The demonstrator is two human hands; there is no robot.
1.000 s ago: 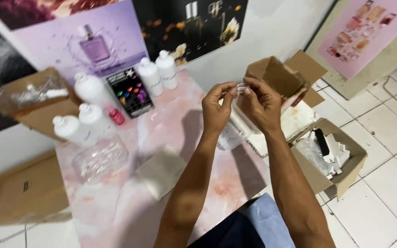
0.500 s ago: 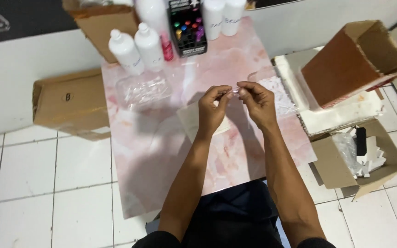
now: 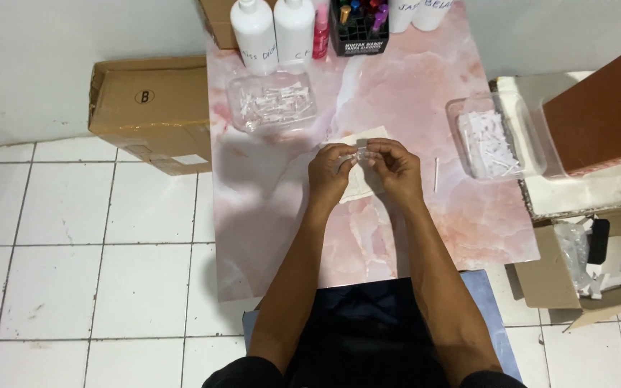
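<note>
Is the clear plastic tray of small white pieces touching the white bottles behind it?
Cannot tell. In the head view, the clear plastic tray lies directly below the white bottles; no gap shows plainly.

Both forearms reach forward, left hand (image 3: 330,170) and right hand (image 3: 394,166) meeting fingertip to fingertip, grip pinched.

Low table top (image 3: 411,93) pink marbled with white veins; two plastic bottles (image 3: 274,29) far left white; slim bottle (image 3: 320,32) pink; cardboard box (image 3: 149,111) left brown; floor tiles (image 3: 95,287) white; clear tray (image 3: 271,100) of white sticks
</note>
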